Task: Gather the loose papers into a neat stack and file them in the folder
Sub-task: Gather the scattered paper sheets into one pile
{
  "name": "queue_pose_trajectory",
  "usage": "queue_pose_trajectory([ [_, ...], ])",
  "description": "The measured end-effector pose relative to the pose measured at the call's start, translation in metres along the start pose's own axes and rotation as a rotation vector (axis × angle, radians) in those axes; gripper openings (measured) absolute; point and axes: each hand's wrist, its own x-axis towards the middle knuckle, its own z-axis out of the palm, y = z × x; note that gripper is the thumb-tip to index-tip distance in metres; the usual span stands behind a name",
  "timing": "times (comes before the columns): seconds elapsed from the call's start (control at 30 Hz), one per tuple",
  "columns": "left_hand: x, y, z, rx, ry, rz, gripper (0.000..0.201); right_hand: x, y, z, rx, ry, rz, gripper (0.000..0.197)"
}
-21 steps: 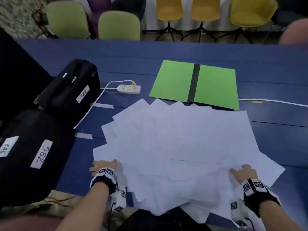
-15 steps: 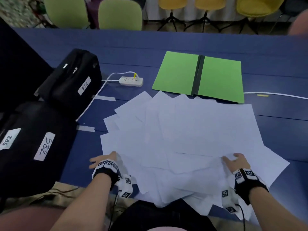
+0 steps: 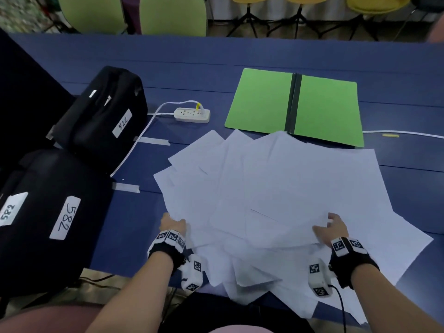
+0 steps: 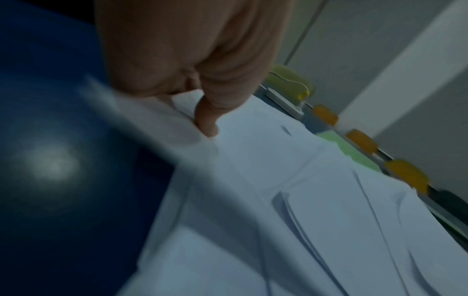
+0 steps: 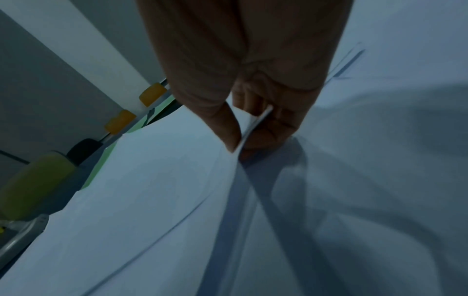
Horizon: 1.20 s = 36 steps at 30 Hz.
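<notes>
Several loose white papers [image 3: 276, 188] lie fanned out over the blue table, some hanging off its near edge. Behind them an open green folder [image 3: 264, 102] with a dark spine lies flat. My left hand [image 3: 173, 223] is at the left edge of the fan, its thumb [image 4: 207, 122] on top of the sheets and its fingers hidden under them. My right hand [image 3: 332, 228] is on the right side of the fan and pinches the edge of some sheets [image 5: 255, 122] between thumb and fingers.
Two black bags with number labels [image 3: 103, 111] [image 3: 43, 212] stand at the left. A white power strip [image 3: 192, 114] and its cable lie between the bags and the folder. Another white cable [image 3: 403, 133] runs at the right. Chairs [image 3: 173, 15] line the far side.
Both hands have slid inward and forward, pushing the fanned papers closer together. The right hand now has sheet edges pinched.
</notes>
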Motion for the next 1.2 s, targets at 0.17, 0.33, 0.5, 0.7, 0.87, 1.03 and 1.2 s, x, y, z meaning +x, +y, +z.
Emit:
queue_pose_trajectory([
  [0.17,0.012,-0.011,-0.029,0.111,-0.026,0.168,0.035,-0.001,0.012,-0.020,-0.103,-0.130,-0.077,0.019],
  [0.33,0.014,-0.006,-0.024,0.170,-0.173,0.340,0.036,-0.011,0.015,-0.010,0.027,-0.155,-0.088,0.022],
  [0.5,0.015,0.022,-0.028,0.231,-0.238,0.492,0.035,-0.017,0.006,0.005,0.009,-0.089,-0.092,0.037],
  [0.7,0.032,0.024,-0.058,0.070,0.113,0.415,0.025,-0.010,0.011,-0.008,0.066,0.040,-0.019,0.029],
  [0.87,0.034,-0.015,-0.043,-0.669,-0.303,-0.297,0.053,-0.016,0.009,0.019,0.046,0.035,-0.067,0.031],
  [1.03,0.022,-0.018,-0.030,-0.576,-0.193,-0.162,0.008,-0.019,0.007,0.024,0.105,0.044,-0.090,0.041],
  [1.2,0.020,0.002,-0.048,-0.099,0.075,0.161,0.024,-0.022,-0.010,0.029,0.095,-0.021,-0.133,0.028],
])
